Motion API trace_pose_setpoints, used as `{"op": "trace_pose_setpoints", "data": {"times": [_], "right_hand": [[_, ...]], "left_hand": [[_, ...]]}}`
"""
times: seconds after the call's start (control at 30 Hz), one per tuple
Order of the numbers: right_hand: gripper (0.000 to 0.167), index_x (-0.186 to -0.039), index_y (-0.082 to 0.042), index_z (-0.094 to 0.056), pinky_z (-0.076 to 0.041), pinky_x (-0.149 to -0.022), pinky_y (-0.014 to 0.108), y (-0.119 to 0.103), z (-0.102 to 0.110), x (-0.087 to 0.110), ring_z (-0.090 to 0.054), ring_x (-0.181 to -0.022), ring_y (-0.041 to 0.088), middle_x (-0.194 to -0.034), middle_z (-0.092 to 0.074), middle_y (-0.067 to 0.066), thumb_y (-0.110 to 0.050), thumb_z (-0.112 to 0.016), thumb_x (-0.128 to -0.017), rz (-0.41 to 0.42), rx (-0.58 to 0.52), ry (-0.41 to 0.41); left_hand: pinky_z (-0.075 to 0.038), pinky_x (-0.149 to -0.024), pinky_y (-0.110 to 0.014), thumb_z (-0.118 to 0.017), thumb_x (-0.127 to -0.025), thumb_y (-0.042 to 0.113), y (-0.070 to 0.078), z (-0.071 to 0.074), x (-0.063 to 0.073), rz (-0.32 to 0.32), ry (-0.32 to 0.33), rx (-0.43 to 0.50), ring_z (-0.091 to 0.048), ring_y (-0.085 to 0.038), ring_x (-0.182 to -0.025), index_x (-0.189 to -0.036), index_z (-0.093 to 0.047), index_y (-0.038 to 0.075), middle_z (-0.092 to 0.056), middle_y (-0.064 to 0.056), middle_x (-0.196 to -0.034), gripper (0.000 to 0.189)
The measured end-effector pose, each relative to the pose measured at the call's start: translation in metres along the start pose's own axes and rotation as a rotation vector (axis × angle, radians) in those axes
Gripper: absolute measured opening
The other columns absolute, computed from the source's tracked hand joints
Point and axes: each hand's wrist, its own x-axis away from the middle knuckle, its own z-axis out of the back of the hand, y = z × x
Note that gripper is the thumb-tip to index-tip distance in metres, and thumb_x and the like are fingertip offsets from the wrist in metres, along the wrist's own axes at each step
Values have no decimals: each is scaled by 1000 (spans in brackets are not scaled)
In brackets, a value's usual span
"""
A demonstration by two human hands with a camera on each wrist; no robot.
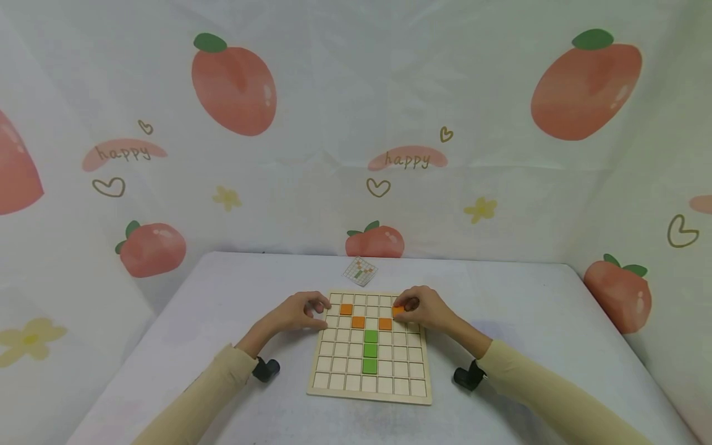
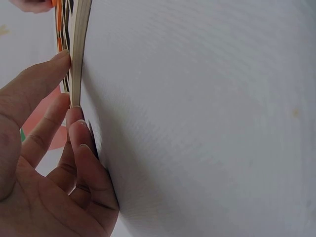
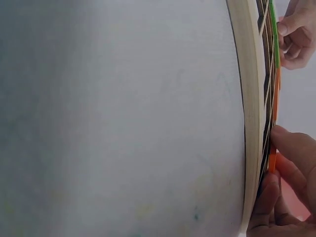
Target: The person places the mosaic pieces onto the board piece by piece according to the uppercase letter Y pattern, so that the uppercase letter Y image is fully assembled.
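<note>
A square wooden grid board lies flat on the table. Thumb and fingers of my left hand hold its left edge near the far corner; the left wrist view shows the thumb on the rim and curled fingers against the side. Near the far right corner, my right hand pinches an orange tile between thumb and fingertips, close over the cells. Three more orange tiles sit in cells, including one orange tile at upper left. Below them, green tiles form a column of three.
A small card with a printed grid pattern lies behind the board. The white-covered table meets a fruit-printed curtain at the back.
</note>
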Motion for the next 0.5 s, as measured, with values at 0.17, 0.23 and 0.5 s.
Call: {"op": "trace_pose_setpoints", "data": {"times": [0.17,0.23,0.5], "right_hand": [[21,-98,-5,-77,-47,-72,29,-1,0,0,-55,-79,18,-88,-65,-1,-12,-87,-82,-4,4,1],[21,-99,-5,-77,-47,-71,29,-1,0,0,-54,-79,18,-88,-65,-1,-12,-87,-82,-3,1,1],[20,-97,-6,-77,-47,-71,30,0,2,2,-55,-79,17,-88,-66,-1,-13,-87,-81,18,-19,-2]], "left_hand": [[-45,-70,-33,-87,-81,16,0,0,0,4,0,3,-52,-17,-78,-114,-70,8,-59,1,-95,38],[-45,-70,-32,-87,-82,16,0,0,0,5,1,0,-52,-17,-78,-114,-70,8,-59,0,-95,38],[-44,-69,-31,-87,-82,15,1,0,2,-3,-1,2,-52,-17,-78,-114,-69,7,-59,0,-95,37]]}}
